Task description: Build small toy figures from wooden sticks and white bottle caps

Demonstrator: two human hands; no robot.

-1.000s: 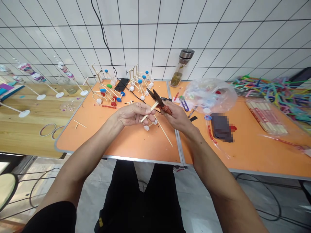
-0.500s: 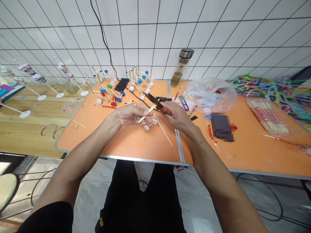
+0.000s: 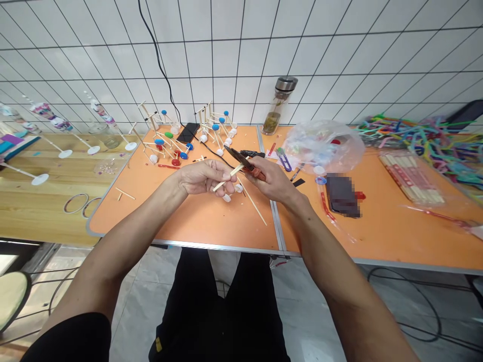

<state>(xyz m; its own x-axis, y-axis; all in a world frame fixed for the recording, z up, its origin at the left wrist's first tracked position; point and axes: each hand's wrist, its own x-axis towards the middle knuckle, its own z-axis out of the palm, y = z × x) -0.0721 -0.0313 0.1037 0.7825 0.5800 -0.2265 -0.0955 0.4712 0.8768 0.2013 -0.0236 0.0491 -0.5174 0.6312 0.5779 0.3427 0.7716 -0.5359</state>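
Observation:
My left hand (image 3: pixel 206 178) is closed on thin pale wooden sticks (image 3: pixel 223 186), pinched between thumb and fingers and slanting up to the right. In my right hand (image 3: pixel 273 181) is a dark-bladed cutting tool (image 3: pixel 238 157) with an orange-brown handle; whether it is a knife or shears is hard to tell. Its blade lies across the upper end of the sticks. Below my hands, a small stick piece with white round ends (image 3: pixel 227 198) rests on the orange table (image 3: pixel 211 226), partly hidden by my left fingers. A long thin stick (image 3: pixel 256 206) lies to its right.
Stick models with coloured caps (image 3: pixel 183 155) stand at the back around a black phone (image 3: pixel 188 132). A glass tea bottle (image 3: pixel 277 108), a plastic bag (image 3: pixel 324 146), a purple-green cutter (image 3: pixel 284 160), a pixelated dark object (image 3: pixel 342 195) and packed chopsticks (image 3: pixel 411 178) are on the right.
My hands hold nearly the same pose, with the blade still across the sticks. The whole view has shifted slightly.

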